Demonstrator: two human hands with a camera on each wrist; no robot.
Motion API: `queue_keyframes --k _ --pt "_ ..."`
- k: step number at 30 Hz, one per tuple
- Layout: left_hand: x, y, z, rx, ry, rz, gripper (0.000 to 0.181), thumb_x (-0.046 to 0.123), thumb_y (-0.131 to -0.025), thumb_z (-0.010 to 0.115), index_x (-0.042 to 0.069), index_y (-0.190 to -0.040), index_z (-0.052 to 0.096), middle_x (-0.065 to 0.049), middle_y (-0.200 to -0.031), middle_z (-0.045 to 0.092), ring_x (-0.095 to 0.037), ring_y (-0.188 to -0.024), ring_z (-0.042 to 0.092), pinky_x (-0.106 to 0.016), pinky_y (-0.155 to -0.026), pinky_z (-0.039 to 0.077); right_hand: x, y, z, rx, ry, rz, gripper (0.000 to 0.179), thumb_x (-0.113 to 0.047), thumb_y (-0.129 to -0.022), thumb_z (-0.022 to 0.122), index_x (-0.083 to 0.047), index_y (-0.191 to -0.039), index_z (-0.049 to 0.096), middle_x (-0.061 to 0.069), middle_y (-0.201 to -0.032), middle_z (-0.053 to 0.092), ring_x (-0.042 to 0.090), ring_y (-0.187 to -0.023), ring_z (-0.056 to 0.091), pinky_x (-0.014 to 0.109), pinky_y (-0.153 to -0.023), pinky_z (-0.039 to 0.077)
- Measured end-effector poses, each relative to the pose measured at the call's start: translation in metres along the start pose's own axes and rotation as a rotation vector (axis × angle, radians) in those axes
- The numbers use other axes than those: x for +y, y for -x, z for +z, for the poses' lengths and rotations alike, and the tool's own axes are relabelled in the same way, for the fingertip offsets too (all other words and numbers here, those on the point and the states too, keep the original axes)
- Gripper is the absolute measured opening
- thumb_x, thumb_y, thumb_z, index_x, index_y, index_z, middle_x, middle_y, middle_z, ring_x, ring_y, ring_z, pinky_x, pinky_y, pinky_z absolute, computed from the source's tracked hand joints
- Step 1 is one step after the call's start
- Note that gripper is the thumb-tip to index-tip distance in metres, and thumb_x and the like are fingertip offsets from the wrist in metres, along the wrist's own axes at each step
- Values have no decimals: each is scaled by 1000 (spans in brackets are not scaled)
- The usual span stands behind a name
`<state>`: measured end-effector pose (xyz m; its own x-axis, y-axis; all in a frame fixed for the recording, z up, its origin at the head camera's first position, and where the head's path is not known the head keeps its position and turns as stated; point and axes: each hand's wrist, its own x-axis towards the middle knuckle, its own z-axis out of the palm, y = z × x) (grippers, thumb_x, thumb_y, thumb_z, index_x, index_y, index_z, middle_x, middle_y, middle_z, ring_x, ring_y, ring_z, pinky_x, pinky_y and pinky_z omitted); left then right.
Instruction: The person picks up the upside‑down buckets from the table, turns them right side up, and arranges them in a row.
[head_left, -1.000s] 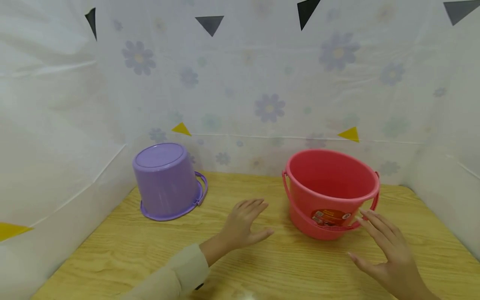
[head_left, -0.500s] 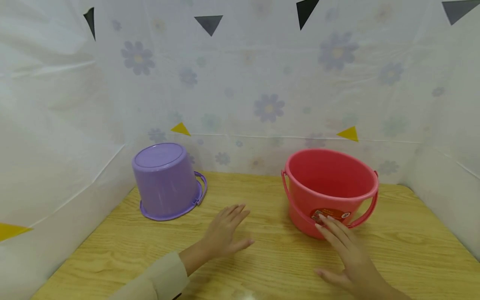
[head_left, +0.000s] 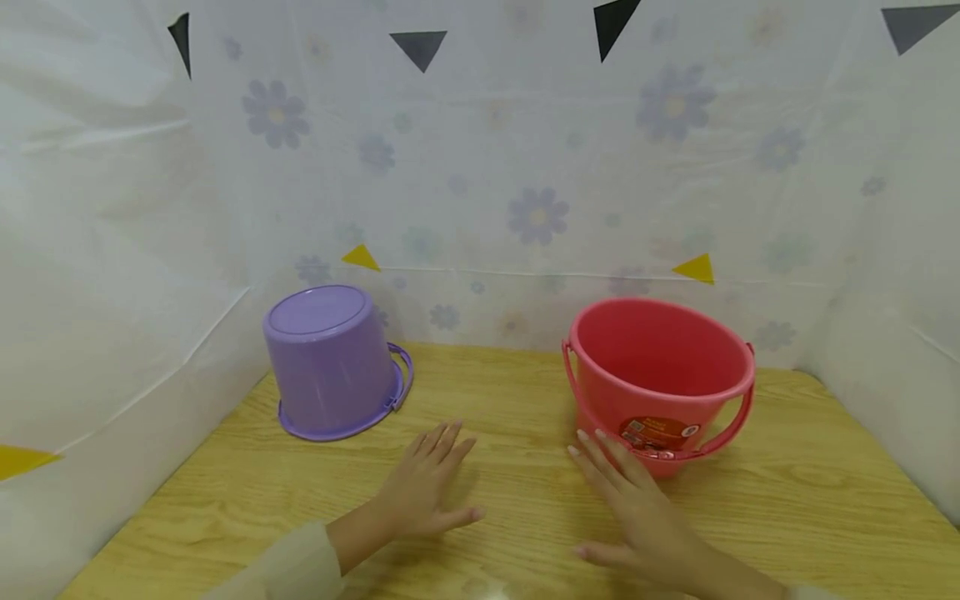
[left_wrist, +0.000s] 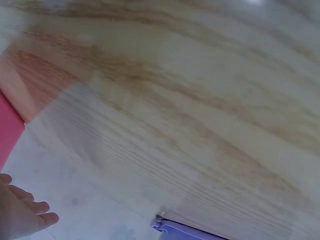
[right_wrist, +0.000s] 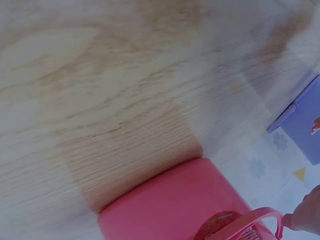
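A purple bucket (head_left: 330, 375) stands upside down at the left of the head view, its handle (head_left: 405, 375) lying out to the right. At the right a red bucket (head_left: 660, 367) stands upright, with its handle (head_left: 731, 437) hanging down over an orange-red label (head_left: 656, 432). My left hand (head_left: 420, 492), fingers spread and holding nothing, hovers in front of and to the right of the purple bucket. My right hand (head_left: 637, 512) is before the red bucket, fingers extended and overlapping its lower left side; contact cannot be told. The wrist views catch only parts of the hands.
Both buckets stand on a wood-grain table (head_left: 495, 400). Behind it hangs a white flowered sheet (head_left: 480, 167) with black and yellow triangles, and pale sheets (head_left: 112, 250) close in the sides.
Both hands have moved left and slightly towards me, the right one crossing the front of the red bucket from its right side to its left. The buckets stay in place.
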<state>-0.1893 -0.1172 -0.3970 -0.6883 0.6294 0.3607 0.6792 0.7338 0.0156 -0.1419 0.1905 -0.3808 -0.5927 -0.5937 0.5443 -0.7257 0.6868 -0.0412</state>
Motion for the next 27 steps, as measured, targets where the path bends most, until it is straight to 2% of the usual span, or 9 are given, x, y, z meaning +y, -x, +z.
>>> queue_keyframes --k 4,11,14,19,23,26,27 --pt "-6 9 0 -66 43 -75 86 60 -81 57 3 -142 34 -24 -146 33 -45 -131 34 -59 -105 32 -1 -7 6 -10 26 -25 94 -58 -78 64 -8 -147 25 10 -155 19 19 -145 4 13 -114 -7" --pt "-26 25 1 -135 63 -190 87 60 -83 54 1 -143 30 -26 -147 28 -45 -135 29 -59 -109 26 -1 -22 16 -44 48 -50 91 -57 -82 58 -6 -148 22 15 -156 11 17 -145 -9 18 -115 -10" --pt "-36 31 1 -161 71 -241 88 59 -84 52 0 -144 28 -28 -148 25 -46 -135 26 -60 -109 24 -3 -27 21 -103 26 -34 90 -57 -85 54 -6 -149 15 17 -156 5 15 -143 -17 18 -114 -14" --pt "-52 39 0 -135 88 -304 87 56 -86 53 -6 -141 29 -33 -146 26 -48 -134 26 -60 -109 24 -8 -36 28 -236 -90 58 90 -55 -86 55 -7 -149 12 18 -156 6 13 -142 -20 17 -112 -18" --pt "-64 45 1 -108 97 -346 86 53 -86 54 -12 -138 32 -35 -144 27 -49 -133 28 -59 -109 25 -12 -45 31 -330 -168 146 89 -53 -85 56 -8 -149 13 14 -156 5 25 -145 -10 37 -119 -2" --pt "-73 49 2 -111 94 -367 85 51 -87 54 -15 -136 33 -36 -143 28 -50 -132 28 -59 -109 25 -13 -51 34 -373 -183 173 89 -54 -86 55 -7 -149 13 14 -156 4 33 -144 -4 55 -115 13" --pt "-76 51 2 -110 94 -371 84 50 -87 55 -15 -135 34 -36 -142 28 -50 -132 29 -58 -109 25 -14 -53 36 -381 -184 176 89 -55 -86 54 -7 -149 13 14 -156 4 34 -144 -3 57 -114 14"
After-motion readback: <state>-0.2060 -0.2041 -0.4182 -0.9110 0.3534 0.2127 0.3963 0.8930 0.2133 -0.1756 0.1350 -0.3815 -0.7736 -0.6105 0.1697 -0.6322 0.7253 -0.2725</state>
